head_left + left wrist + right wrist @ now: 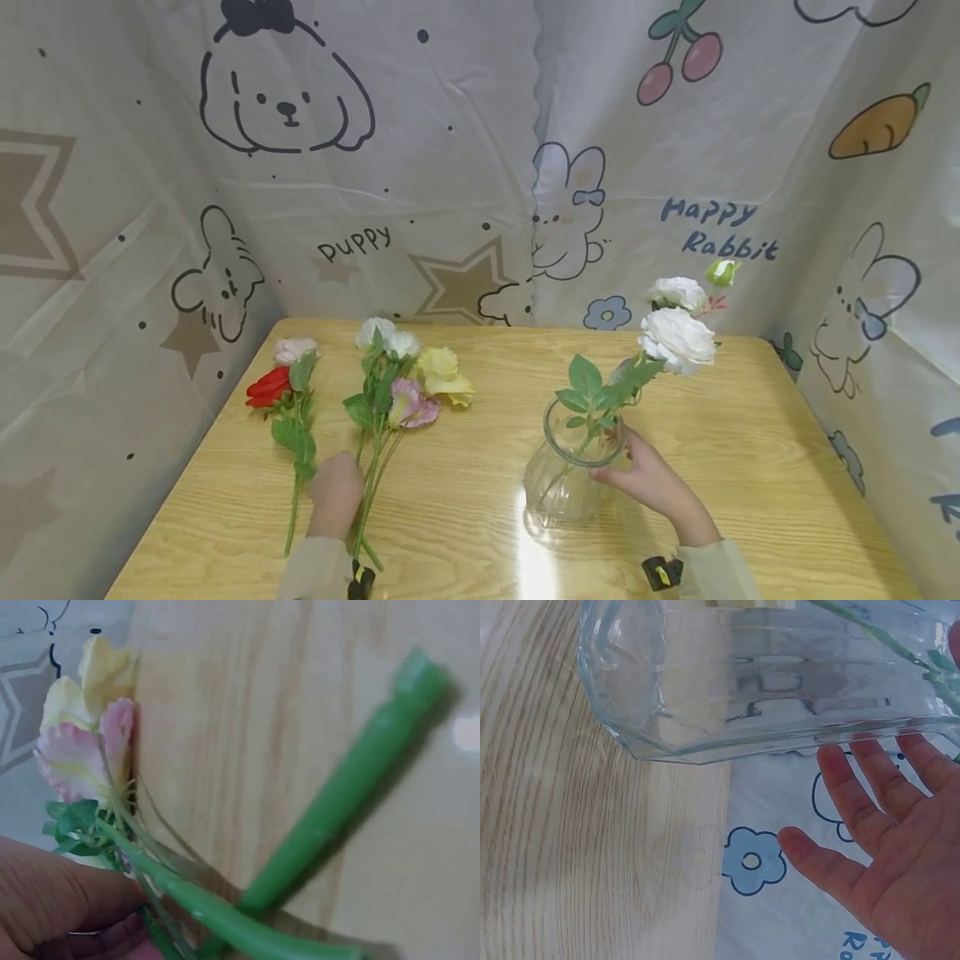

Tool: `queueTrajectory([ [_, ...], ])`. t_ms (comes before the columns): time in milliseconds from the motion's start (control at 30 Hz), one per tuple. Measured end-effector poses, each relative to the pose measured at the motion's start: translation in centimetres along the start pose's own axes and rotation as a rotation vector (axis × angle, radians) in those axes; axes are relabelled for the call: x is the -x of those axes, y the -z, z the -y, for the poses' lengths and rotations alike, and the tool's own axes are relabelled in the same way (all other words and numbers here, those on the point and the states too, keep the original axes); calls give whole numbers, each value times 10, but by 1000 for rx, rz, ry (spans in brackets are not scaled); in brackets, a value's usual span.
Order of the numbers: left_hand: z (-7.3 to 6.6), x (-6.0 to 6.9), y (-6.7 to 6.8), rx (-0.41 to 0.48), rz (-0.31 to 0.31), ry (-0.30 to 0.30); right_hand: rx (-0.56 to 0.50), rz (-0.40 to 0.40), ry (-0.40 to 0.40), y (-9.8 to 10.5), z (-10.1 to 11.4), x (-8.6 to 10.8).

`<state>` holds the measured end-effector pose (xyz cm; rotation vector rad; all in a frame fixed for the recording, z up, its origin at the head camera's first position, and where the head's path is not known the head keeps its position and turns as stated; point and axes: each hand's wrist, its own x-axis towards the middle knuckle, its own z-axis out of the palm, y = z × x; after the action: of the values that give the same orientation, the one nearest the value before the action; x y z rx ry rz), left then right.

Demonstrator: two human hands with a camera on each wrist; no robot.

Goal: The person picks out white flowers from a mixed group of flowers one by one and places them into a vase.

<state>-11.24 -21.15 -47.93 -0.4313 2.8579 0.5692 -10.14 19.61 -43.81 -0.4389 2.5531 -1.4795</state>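
Observation:
On the right stands a clear glass vase [562, 492], holding stems with white flowers [677, 340] that lean right. My right hand [652, 483] grips its neck, thumb in front and fingers behind; the right wrist view shows several fingertips of the hand [900, 847] against the glass [780, 690]. My left hand [336, 492] is at the stems of a bunch with white, yellow and pink-purple flowers [411, 404]. In the left wrist view, thumb and curled fingers of this hand [75, 907] pinch stems beside a thick green stem [337, 795]; the exact stem held is partly hidden.
Left of my left hand lie a red flower [268, 388] and a pale pink flower [295, 350] with green stems. The wooden table [480, 400] is bordered by a printed cloth [450, 208] at the back and both sides.

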Motion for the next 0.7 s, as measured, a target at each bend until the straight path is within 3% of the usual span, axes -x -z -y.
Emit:
queueTrajectory([
  [167, 3, -1, -1, 21, -22, -21, -2, -6, 13, 0, 0, -1],
  [400, 5, -1, 2, 76, -118, -89, 3, -7, 12, 1, -1, -1],
  [700, -9, 0, 18, 183, -259, -183, -9, -5, -6, 0, -1, 0],
])
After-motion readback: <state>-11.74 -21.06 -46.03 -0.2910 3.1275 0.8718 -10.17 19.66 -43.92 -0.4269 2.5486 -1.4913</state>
